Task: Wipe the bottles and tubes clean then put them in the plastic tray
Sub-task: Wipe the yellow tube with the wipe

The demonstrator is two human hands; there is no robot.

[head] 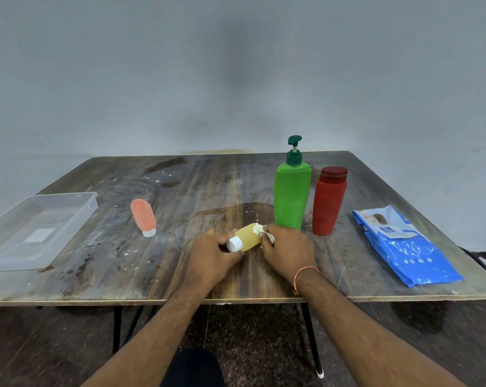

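At the far left the clear plastic tray (77, 203) sits on the surface (180, 191) with no bottle or tube inside it; only a pale label shows through its bottom. So nothing has been put away yet, as far as this view shows.

Just right of the tray, and apart from it, the pink tube (143, 216) lies on its side with its white cap toward the near edge. Whether it has been wiped cannot be told from here.

In the middle, the yellow tube (247, 236) is the item being worked on. The left hand (211, 258) has its grip curled around the tube's white-capped end, holding it just above the surface. The right hand (289, 248) pinches a crumpled white wipe (261, 229) against the tube's far end, fingers closed on it. This looks like the wiping step of the first or second item.

Behind the right hand stand the green pump bottle (292, 196) and, just beside it, the red bottle (329, 202), both upright and untouched by either hand. At the far right lies the blue wet-wipes pack (403, 247), flat on the surface.

My judgement: the task is early. The yellow tube needs finishing and placing, and the pink tube and both bottles remain to go in the tray.
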